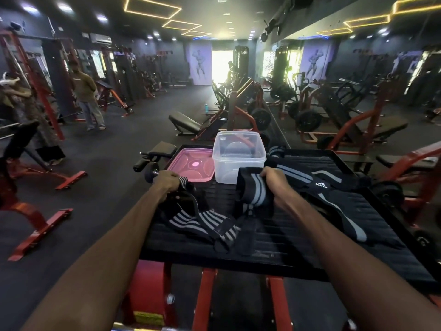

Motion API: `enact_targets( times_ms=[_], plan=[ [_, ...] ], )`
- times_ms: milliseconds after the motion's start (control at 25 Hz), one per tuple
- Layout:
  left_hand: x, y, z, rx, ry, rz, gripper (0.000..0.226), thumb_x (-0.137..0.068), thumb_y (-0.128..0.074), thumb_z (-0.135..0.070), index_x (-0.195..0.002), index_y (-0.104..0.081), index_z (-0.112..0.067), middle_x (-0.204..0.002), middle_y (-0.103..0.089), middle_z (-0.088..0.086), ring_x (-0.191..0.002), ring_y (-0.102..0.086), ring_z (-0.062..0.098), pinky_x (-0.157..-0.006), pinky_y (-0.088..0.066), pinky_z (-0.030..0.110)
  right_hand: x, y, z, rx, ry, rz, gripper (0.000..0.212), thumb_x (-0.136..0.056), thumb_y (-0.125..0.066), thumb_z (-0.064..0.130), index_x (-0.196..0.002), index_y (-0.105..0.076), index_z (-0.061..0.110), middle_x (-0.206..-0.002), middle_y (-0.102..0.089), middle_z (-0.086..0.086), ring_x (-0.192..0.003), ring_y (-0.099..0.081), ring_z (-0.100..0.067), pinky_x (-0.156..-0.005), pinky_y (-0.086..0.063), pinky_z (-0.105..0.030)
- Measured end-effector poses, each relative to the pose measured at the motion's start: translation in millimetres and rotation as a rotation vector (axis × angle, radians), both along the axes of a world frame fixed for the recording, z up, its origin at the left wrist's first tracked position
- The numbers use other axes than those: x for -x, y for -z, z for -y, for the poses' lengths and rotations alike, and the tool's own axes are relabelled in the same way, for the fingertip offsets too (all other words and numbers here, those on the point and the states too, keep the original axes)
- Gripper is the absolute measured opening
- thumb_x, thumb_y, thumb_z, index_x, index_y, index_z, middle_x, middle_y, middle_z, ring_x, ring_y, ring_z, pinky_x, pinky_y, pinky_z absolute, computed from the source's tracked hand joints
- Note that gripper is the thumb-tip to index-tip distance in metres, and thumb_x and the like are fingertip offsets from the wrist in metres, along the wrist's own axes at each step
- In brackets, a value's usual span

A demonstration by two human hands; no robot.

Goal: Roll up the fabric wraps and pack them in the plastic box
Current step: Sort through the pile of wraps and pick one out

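Both hands' grip holds striped wraps (253,194) before clear box (238,158), pink lid (191,166).

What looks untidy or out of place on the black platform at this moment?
The striped wrap lies twisted and unrolled between the left hand and right hand, which each grip part of it. More wraps lie loose at the right. The plastic box is empty, with its pink lid off beside it.

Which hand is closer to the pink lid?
Left. The left hand grips a striped wrap right beside the pink lid; the right hand is beyond the clear box.
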State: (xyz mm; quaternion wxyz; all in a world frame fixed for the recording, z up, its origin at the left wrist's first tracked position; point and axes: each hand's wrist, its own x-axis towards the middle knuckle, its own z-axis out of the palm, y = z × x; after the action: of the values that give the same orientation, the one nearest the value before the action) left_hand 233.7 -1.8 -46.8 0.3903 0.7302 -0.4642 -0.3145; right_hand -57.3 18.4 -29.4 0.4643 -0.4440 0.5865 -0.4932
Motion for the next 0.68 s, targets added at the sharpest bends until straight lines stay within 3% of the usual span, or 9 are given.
enact_targets(
  times_ms=[120,240,360,480,560,680],
  plan=[
    [6,-1,1,-0.050,0.011,0.256,0.024,-0.090,-0.061,-0.013,-0.103,-0.070,0.005,-0.096,-0.069,0.020,-0.074,-0.067,0.031,-0.062,-0.053,0.032,21,-6,1,-0.010,-0.066,-0.134,0.006,-0.080,-0.051,0.011,-0.074,-0.054,0.013,-0.076,-0.058,-0.011,-0.072,-0.054,-0.024,-0.069,-0.041,-0.036],
    [12,-8,1,-0.073,0.062,0.394,0.027,-0.087,-0.062,-0.015,-0.105,-0.068,0.005,-0.108,-0.069,0.022,-0.095,-0.068,0.037,-0.073,-0.054,0.034,32,-8,0,0.052,-0.141,-0.298,0.006,-0.079,-0.051,0.011,-0.074,-0.051,0.014,-0.076,-0.053,-0.008,-0.073,-0.048,-0.022,-0.067,-0.038,-0.037],
    [22,-14,-6,-0.089,0.137,0.612,0.044,-0.082,-0.070,-0.019,-0.121,-0.061,-0.003,-0.126,-0.062,0.020,-0.116,-0.058,0.037,-0.097,-0.050,0.041,37,-9,4,0.156,-0.214,-0.408,0.010,-0.082,-0.053,0.010,-0.076,-0.059,0.004,-0.077,-0.056,-0.006,-0.076,-0.050,-0.021,-0.068,-0.036,-0.034],
    [48,-8,-28,0.053,0.095,0.866,0.058,-0.084,-0.067,-0.030,-0.134,-0.046,-0.008,-0.134,-0.049,0.019,-0.126,-0.044,0.038,-0.104,-0.039,0.054,37,-13,13,0.229,-0.284,-0.302,0.018,-0.077,-0.056,0.005,-0.089,-0.069,0.000,-0.085,-0.065,-0.007,-0.082,-0.059,-0.020,-0.075,-0.044,-0.033],
    [68,7,-42,0.154,0.136,0.887,0.052,-0.090,-0.058,-0.033,-0.132,-0.043,-0.006,-0.134,-0.047,0.019,-0.127,-0.042,0.038,-0.102,-0.041,0.058,35,-14,20,0.260,-0.325,-0.333,0.022,-0.077,-0.057,0.002,-0.092,-0.072,0.005,-0.094,-0.070,-0.009,-0.088,-0.064,-0.021,-0.081,-0.048,-0.035],
    [88,33,-58,-0.048,0.307,0.798,0.064,-0.091,-0.047,-0.055,-0.137,-0.040,-0.011,-0.151,-0.033,0.018,-0.141,-0.024,0.041,-0.107,-0.033,0.063,31,-6,23,0.270,-0.393,-0.690,0.024,-0.078,-0.059,0.015,-0.097,-0.072,0.019,-0.104,-0.073,-0.001,-0.097,-0.065,-0.021,-0.086,-0.049,-0.037]
  ],
)
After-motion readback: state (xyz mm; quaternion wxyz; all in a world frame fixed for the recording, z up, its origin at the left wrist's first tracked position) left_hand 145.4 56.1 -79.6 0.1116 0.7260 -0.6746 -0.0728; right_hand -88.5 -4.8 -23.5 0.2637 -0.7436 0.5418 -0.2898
